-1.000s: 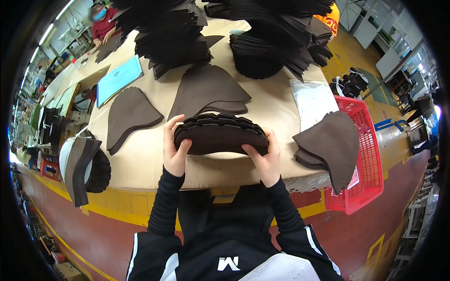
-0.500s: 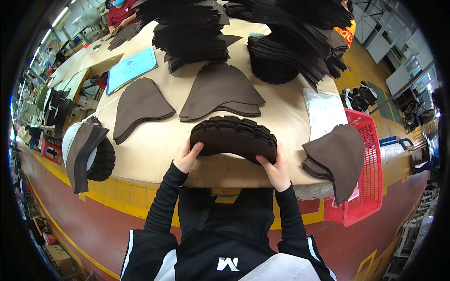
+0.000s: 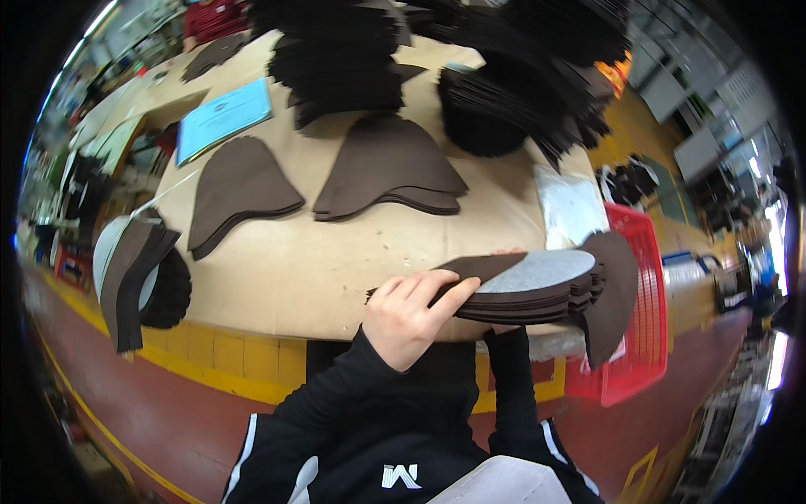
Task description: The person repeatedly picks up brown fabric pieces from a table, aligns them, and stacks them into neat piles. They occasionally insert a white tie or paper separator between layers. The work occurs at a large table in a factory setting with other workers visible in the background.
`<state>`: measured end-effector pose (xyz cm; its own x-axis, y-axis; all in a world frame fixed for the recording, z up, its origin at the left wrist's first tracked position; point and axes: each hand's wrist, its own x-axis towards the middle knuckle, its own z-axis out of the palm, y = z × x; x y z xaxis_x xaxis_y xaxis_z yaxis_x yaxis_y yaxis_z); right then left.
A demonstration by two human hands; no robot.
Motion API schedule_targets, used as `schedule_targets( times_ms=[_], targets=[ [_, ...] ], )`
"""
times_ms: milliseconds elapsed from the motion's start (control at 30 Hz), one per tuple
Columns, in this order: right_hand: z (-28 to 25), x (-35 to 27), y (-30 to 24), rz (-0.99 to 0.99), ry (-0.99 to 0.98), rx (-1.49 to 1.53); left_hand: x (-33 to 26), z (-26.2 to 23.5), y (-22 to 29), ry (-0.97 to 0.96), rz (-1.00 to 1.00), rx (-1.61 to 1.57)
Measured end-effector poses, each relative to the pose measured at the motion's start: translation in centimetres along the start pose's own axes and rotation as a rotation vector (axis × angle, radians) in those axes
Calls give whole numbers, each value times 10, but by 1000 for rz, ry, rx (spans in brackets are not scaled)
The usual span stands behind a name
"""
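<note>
The left hand (image 3: pixel 409 317) was clamped on the near end of a stack of dark cut pieces (image 3: pixel 537 287), held level above the tabletop (image 3: pixel 336 260) edge. The right hand supported it from beneath, mostly hidden; its grip could not be determined.

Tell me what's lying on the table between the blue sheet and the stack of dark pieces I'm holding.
In the head view, between the blue sheet and the held stack, a brown curved piece pile lies, then bare tan table.
</note>
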<state>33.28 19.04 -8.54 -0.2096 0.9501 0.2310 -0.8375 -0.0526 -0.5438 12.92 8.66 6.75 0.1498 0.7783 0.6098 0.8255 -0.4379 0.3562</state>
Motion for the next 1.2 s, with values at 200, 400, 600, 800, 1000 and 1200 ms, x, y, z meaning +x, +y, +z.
schedule_targets(
  times_ms=[200, 400, 600, 800, 1000, 1200],
  targets=[
    [-33, -3, 2, 5, -4, -233, 10, 7, -4, 30, 3, -25],
    [-27, -31, 7, -66, 194, -548, -6, -18, -31, 113, -92, -230],
    [11, -39, -1, -78, -181, -1388, -85, 22, -88, 100, -468, -492],
    [20, -31, -4, -14, -141, -1216, -91, 22, -96, 136, -487, -604],
    [36, -28, 20, 71, 6, -1042, -93, 13, -103, 105, -536, -689],
    [73, -14, 24, 45, -87, -992, -114, 10, -117, 202, -708, -490]
  ],
)
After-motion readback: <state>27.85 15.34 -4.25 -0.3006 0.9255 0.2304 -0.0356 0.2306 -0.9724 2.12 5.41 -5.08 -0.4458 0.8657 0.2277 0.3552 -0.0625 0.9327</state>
